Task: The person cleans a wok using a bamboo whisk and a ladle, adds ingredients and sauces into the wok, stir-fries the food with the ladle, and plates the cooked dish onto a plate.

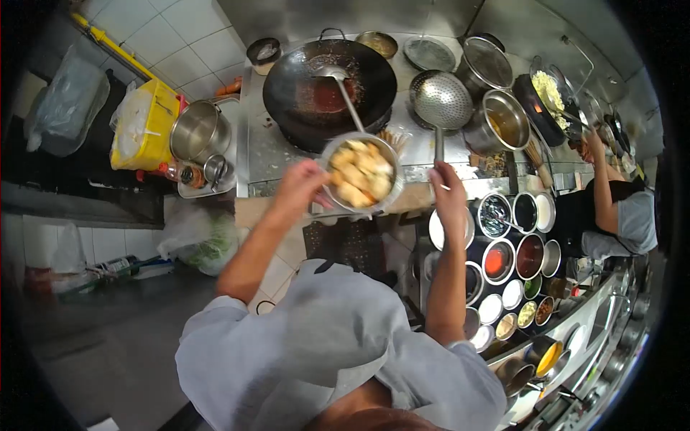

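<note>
The left grip [304, 184] clasps the bowl [392, 152] at its rim; the right grip [448, 192] holds the strainer [440, 99]. One-sided support could tip the bowl, spilling food [359, 172].

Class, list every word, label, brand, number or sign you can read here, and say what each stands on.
None can be read.
Packet on the left-hand side: its print is too small and blurred.
Small bottles by the steel pot, pointed at here: any labels are too small to read.
Bowl of food and perforated strainer: no lettering shows.
</note>
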`<state>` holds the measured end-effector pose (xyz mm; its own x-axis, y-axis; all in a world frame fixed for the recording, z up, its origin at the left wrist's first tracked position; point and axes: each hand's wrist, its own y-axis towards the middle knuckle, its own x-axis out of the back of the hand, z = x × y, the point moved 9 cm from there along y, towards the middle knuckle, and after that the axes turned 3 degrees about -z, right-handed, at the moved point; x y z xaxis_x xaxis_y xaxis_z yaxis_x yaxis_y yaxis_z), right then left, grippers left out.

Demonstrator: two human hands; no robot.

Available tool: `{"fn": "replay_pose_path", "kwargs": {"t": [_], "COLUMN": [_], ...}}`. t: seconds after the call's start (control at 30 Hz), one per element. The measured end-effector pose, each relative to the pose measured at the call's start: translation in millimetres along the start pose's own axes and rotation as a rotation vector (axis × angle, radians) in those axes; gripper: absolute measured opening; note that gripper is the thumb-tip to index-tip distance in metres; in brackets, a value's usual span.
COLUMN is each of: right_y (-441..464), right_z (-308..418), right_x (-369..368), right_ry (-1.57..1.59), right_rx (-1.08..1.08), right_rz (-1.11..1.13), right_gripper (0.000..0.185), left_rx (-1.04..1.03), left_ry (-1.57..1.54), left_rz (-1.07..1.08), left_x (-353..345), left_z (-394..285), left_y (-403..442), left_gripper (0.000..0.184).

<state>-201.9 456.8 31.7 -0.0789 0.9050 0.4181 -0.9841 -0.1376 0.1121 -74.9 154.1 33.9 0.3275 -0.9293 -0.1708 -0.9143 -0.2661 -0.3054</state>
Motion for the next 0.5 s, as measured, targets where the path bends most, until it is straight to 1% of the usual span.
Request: {"fn": "replay_pose_path", "kwargs": {"t": [0.03, 0.07, 0.1, 0.13, 0.17, 0.23, 0.27, 0.3, 0.37, 0.4, 0.43, 0.47, 0.5], "right_y": [17, 26, 33, 41, 53, 55, 56, 48, 32, 20, 13, 8, 6], "right_z": [-4, 13, 22, 1, -20, -45, -42, -37, -20, -10, -11, -15, -19], "right_x": [-48, -86, -125, -167, -194, -224, -227, -227, -227, -228, -232, -235, -237], "right_ry": [-0.126, -0.315, -0.434, -0.592, -0.594, -0.584, -0.381, -0.225, 0.094, 0.192, 0.192, 0.240, 0.287], "right_rx": [-0.049, -0.002, 0.085, 0.087, -0.020, -0.148, -0.113, -0.194, -0.348, -0.477, -0.491, -0.548, -0.602], "right_rz": [0.147, 0.198, 0.302, 0.425, 0.474, 0.515, 0.450, 0.424, 0.347, 0.340, 0.332, 0.298, 0.265], "right_gripper": [0.052, 0.066, 0.073, 0.071, 0.070, 0.069, 0.068, 0.066, 0.062, 0.061, 0.061, 0.060, 0.060], "left_rx": [-0.044, -0.084, -0.127, -0.154, -0.177, -0.215, -0.207, -0.203, -0.324, -0.422, -0.525, -0.541, -0.558], "left_ry": [0.021, 0.065, 0.111, 0.160, 0.213, 0.480, 0.542, 0.600, 0.951, 1.133, 1.313, 1.326, 1.354], "left_rz": [-0.059, -0.096, -0.135, -0.181, -0.224, -0.271, -0.280, -0.289, -0.214, -0.263, -0.313, -0.267, -0.280], "left_x": [41, 80, 113, 133, 149, 182, 197, 206, 170, 161, 150, 130, 116], "left_z": [-17, -30, -44, -63, -82, -90, -74, -65, -72, -57, -39, -33, -31], "left_y": [14, 33, 53, 70, 85, 144, 183, 218, 253, 280, 299, 297, 295], "left_gripper": [0.017, 0.016, 0.016, 0.016, 0.015, 0.015, 0.011, 0.009, 0.010, 0.013, 0.016, 0.019, 0.022]}}
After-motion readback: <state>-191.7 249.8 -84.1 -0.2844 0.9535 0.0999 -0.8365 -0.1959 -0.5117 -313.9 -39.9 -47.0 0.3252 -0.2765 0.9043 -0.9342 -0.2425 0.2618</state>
